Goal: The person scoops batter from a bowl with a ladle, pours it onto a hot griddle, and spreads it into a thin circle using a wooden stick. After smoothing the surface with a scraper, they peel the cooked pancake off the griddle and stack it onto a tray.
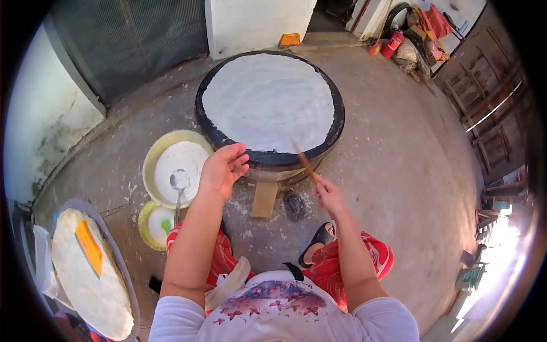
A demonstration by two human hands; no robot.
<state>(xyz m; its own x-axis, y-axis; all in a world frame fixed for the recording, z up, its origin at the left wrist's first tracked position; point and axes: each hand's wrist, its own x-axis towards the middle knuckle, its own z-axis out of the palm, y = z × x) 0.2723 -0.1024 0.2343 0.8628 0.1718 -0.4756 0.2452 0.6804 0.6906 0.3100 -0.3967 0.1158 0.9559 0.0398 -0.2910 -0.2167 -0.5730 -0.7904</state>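
Note:
Before me a large round black griddle [200,117] carries a thin white layer of batter [268,102] spread nearly to its rim. In my right hand [329,198] is a thin wooden stick [307,165], its blurred far end over the griddle's near edge. My left hand [223,170] hangs by the griddle's near left edge, fingers loosely apart and holding nothing. Below and left of it stands a pale yellow basin [149,168] of white batter, with a metal ladle [180,181] in it. A smaller yellow bowl [142,231] with a green-handled utensil [166,226] sits beside the basin.
At the lower left, a stack of pale flatbreads [85,285] lies on a tray [128,296], topped by an orange scraper [89,248]. A brown board [264,199] and a dark mesh bundle [294,205] are under the griddle's front. Clutter including a red canister [392,44] stands far right.

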